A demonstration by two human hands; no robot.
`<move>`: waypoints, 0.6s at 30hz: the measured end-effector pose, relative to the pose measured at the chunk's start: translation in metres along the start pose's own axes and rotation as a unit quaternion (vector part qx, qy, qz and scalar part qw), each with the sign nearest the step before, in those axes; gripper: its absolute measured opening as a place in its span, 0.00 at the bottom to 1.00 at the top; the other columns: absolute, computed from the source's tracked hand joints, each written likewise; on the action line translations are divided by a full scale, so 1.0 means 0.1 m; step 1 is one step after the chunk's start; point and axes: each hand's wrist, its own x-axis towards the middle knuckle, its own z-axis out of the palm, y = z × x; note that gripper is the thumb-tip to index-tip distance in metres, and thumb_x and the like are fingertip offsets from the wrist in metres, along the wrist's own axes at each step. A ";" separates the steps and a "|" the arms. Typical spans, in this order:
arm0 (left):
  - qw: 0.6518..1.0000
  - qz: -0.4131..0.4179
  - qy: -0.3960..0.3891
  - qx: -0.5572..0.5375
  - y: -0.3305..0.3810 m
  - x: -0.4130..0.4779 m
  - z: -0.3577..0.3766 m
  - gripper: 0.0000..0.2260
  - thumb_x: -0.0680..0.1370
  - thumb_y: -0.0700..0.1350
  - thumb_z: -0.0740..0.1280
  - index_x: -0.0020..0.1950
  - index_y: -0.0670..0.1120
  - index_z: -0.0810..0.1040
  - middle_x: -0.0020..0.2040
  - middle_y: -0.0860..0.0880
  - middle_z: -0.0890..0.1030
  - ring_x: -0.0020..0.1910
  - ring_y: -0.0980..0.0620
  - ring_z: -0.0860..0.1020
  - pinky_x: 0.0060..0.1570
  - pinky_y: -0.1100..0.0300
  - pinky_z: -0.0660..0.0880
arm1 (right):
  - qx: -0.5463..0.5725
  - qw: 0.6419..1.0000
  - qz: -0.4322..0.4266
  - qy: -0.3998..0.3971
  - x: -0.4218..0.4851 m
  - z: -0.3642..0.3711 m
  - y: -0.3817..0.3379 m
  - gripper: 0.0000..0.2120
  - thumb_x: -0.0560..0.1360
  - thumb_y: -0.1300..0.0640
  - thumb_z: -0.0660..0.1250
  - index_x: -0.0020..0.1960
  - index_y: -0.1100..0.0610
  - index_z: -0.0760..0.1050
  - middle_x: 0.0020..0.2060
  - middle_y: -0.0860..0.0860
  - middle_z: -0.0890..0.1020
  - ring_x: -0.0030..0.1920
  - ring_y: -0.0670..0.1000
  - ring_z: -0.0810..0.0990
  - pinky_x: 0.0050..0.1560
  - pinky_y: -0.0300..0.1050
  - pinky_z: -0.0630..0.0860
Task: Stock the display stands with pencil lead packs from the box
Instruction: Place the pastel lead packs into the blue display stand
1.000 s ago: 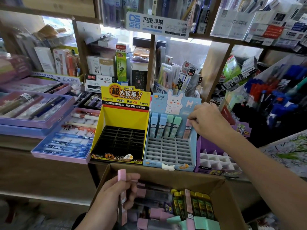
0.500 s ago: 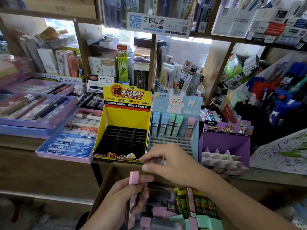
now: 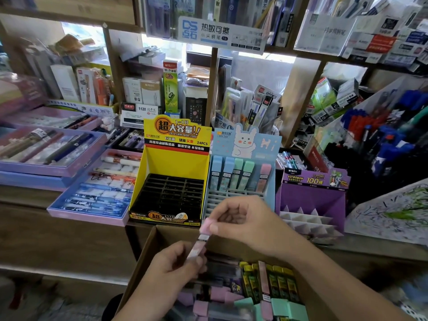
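A pink lead pack (image 3: 201, 239) is held between both hands above the cardboard box (image 3: 148, 246). My left hand (image 3: 171, 269) grips its lower end and my right hand (image 3: 245, 223) pinches its pink cap. The box holds several pink, mint and yellow-green packs (image 3: 273, 286). Behind stands the light blue bunny display stand (image 3: 245, 144) with several blue, mint and pink packs (image 3: 234, 173) in its back row. The yellow stand (image 3: 176, 158) to its left has an empty black grid. The purple stand (image 3: 310, 195) on the right shows empty white dividers.
Purple trays of pens (image 3: 92, 188) lie on the wooden counter to the left. Racks of blue and red pens (image 3: 389, 140) stand at the right. Shelves crowded with stationery boxes rise behind the stands. A patterned sheet (image 3: 393, 209) leans at far right.
My right hand left the bunny stand, where it had set a pink pack, and came down to the box. It now pinches the top of the pink pack that my left hand raised.
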 end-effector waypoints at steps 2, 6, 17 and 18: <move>0.997 0.017 0.016 0.078 -0.01 -0.01 -0.03 0.08 0.78 0.37 0.71 0.44 0.50 0.85 0.43 0.48 0.87 0.44 0.56 0.84 0.48 0.68 0.76 | -0.012 0.999 -0.003 0.041 -0.01 -0.13 -0.02 0.05 0.75 0.58 0.77 0.50 0.57 0.85 0.45 0.53 0.87 0.47 0.57 0.85 0.53 0.53 0.84; 0.981 0.008 0.043 0.191 -0.04 -0.02 0.00 0.09 0.76 0.41 0.73 0.42 0.56 0.82 0.48 0.59 0.85 0.50 0.63 0.81 0.46 0.78 0.71 | -0.050 0.993 -0.024 0.104 -0.02 -0.42 -0.09 0.05 0.75 0.60 0.76 0.50 0.54 0.85 0.43 0.52 0.87 0.46 0.56 0.85 0.50 0.54 0.84; 0.924 -0.026 -0.093 0.369 -0.12 0.06 -0.05 0.06 0.77 0.56 0.70 0.53 0.64 0.75 0.63 0.62 0.76 0.66 0.63 0.72 0.69 0.70 0.64 | -0.239 0.939 -0.040 0.246 0.14 -1.05 -0.15 0.01 0.75 0.58 0.77 0.46 0.53 0.86 0.40 0.50 0.82 0.38 0.46 0.77 0.41 0.35 0.74; 0.927 -0.022 -0.094 0.363 -0.12 0.06 -0.06 0.07 0.78 0.55 0.69 0.54 0.64 0.74 0.65 0.61 0.75 0.67 0.63 0.72 0.70 0.70 0.63 | -0.245 0.936 -0.036 0.248 0.17 -1.09 -0.15 0.01 0.76 0.59 0.76 0.46 0.53 0.86 0.39 0.50 0.83 0.36 0.44 0.75 0.40 0.33 0.73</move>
